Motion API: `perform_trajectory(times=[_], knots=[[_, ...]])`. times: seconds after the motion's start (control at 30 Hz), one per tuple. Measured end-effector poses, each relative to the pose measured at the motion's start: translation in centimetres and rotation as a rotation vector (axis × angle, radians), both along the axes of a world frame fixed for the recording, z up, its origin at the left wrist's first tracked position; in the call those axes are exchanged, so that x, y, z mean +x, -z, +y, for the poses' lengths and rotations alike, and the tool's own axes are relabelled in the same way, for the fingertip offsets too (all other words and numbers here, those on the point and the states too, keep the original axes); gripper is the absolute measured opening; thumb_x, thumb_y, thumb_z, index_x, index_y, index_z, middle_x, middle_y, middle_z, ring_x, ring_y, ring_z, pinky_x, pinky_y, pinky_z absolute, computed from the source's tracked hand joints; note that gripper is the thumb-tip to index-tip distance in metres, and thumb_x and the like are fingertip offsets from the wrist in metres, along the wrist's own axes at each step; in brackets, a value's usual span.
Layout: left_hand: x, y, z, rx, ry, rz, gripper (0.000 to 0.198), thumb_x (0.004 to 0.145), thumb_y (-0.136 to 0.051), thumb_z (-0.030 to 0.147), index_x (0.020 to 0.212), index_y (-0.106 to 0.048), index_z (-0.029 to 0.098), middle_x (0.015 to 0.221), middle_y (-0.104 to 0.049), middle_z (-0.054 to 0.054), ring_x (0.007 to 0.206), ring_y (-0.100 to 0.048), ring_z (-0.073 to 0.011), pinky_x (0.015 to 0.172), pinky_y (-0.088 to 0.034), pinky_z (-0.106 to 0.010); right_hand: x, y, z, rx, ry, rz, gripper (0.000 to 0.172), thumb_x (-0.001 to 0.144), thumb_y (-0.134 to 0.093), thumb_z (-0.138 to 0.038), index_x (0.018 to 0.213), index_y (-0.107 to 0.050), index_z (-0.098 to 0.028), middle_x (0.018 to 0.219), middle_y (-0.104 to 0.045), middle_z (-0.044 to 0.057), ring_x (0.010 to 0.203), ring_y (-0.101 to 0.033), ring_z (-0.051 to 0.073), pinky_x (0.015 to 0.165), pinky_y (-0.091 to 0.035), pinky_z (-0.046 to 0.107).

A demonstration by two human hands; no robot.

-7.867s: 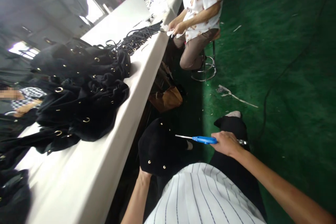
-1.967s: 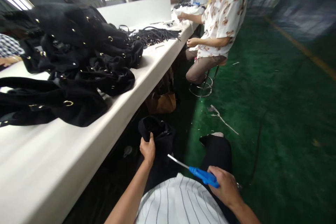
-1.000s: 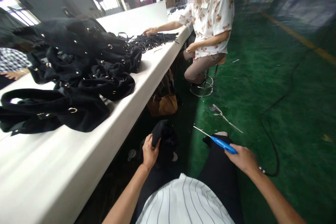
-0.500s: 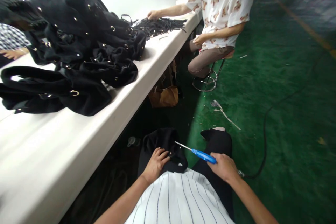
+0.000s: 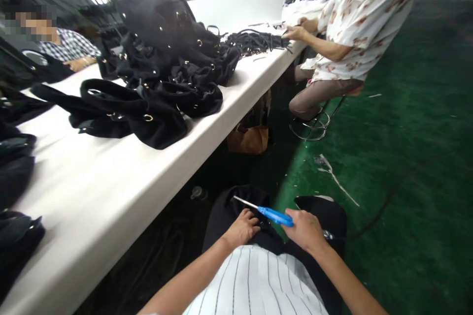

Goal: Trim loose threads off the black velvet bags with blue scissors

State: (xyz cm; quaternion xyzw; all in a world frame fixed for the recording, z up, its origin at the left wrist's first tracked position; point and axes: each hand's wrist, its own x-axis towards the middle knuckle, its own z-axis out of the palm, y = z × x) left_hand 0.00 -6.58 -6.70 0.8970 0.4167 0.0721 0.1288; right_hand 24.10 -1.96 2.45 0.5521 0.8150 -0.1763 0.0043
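- Currently, step in hand, as judged: trimming at a bag (image 5: 223, 211) that lies on the lap (image 5: 325, 214) at 6 o'clock, below the counter (image 5: 111, 182) edge.
- Left hand (image 5: 242, 229): fingers curled down on the bag, gripping its fabric.
- Right hand (image 5: 305, 230): closed round the blue handle of the scissors (image 5: 275, 216). The blades are together, with the tip toward 10 o'clock, just above the left fingers.
- Next move, as judged, calls for bringing the tip to the fabric beside the left fingers, keeping skin clear.
- Pile (image 5: 166, 69) of black bags: on the counter at 11 o'clock, well apart from the hands.
- Straps (image 5: 254, 42): a bundle at 12 o'clock, by a co-worker's hand (image 5: 293, 33).
- Stool (image 5: 314, 125): at 1 o'clock, co-worker seated.
- Another person (image 5: 68, 49): across the counter at 10 o'clock.
- Brown bag (image 5: 249, 139): on the floor (image 5: 406, 133) under the counter.
- Cable (image 5: 384, 202): on the floor at 3 o'clock.
- In the way: nothing between hands and bag. The left fingers lie nearest the blade.
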Motion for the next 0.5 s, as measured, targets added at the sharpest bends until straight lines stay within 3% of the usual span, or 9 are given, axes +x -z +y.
perform_trajectory(times=[0.2,0.33,0.5], knots=[[-0.7,0.2,-0.7,0.018,0.001,-0.065,0.021,0.097,-0.049,0.025,0.097,-0.070,0.023,0.104,-0.069,-0.007,0.108,-0.054,-0.0240,0.105,-0.034,-0.045,2.6,0.8,1.0,-0.041,0.053,-0.076,0.015,0.088,-0.056,-0.029,0.077,-0.065,-0.025,0.074,-0.071,0.004,0.075,-0.068,0.025,0.060,-0.034,0.030],[-1.9,0.6,-1.8,0.027,-0.049,-0.169,0.022,0.097,-0.049,0.028,0.105,-0.069,0.025,0.119,-0.068,-0.005,0.115,-0.053,-0.0248,0.112,-0.028,-0.048,4.6,1.0,0.5,-0.071,0.169,-0.182,0.017,0.088,-0.054,-0.029,0.081,-0.068,-0.025,0.077,-0.072,0.007,0.075,-0.069,0.027,0.061,-0.036,0.031],[-2.8,1.3,-2.3,0.018,-0.061,-0.191,0.024,0.096,-0.050,0.026,0.111,-0.069,0.026,0.125,-0.066,-0.006,0.119,-0.052,-0.0269,0.112,-0.031,-0.051,3.7,0.9,0.3,-0.057,0.093,-0.159,0.016,0.086,-0.055,-0.029,0.077,-0.067,-0.024,0.074,-0.071,0.005,0.074,-0.069,0.026,0.061,-0.036,0.031]])
